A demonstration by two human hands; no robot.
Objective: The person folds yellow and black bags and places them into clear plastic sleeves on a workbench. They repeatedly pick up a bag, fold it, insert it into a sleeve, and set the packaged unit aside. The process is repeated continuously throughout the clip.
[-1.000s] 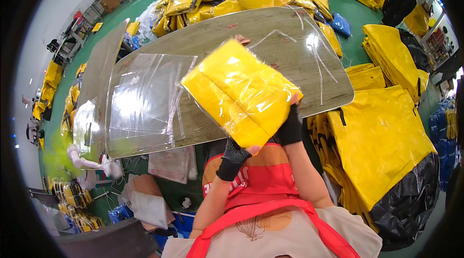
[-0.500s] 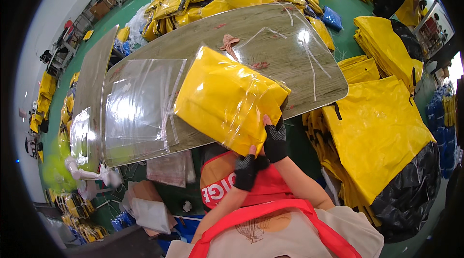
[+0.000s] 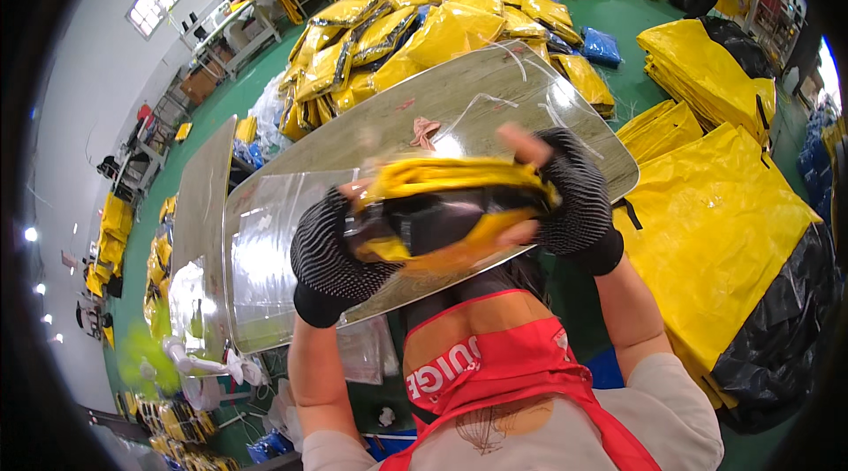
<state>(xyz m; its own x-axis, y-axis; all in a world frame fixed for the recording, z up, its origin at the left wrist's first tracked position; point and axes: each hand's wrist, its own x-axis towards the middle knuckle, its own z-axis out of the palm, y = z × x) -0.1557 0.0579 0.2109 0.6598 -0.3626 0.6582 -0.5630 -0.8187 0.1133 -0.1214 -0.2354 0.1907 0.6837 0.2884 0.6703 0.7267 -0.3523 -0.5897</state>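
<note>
Gripping a folded yellow bag (image 3: pixel 450 215) at both ends — left hand (image 3: pixel 331 255) and right hand (image 3: pixel 565 197), both gloved, fingers closed on it — raised edge-on above the worktop (image 3: pixel 353 140), clear plastic sheet (image 3: pixel 261 250) beneath.

Both gloved hands, left (image 3: pixel 331 255) and right (image 3: pixel 570 202), raised, fingers curled.

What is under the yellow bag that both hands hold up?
Under the yellow bag lie clear plastic sheets on the table. What the bag itself covers is hidden.
</note>
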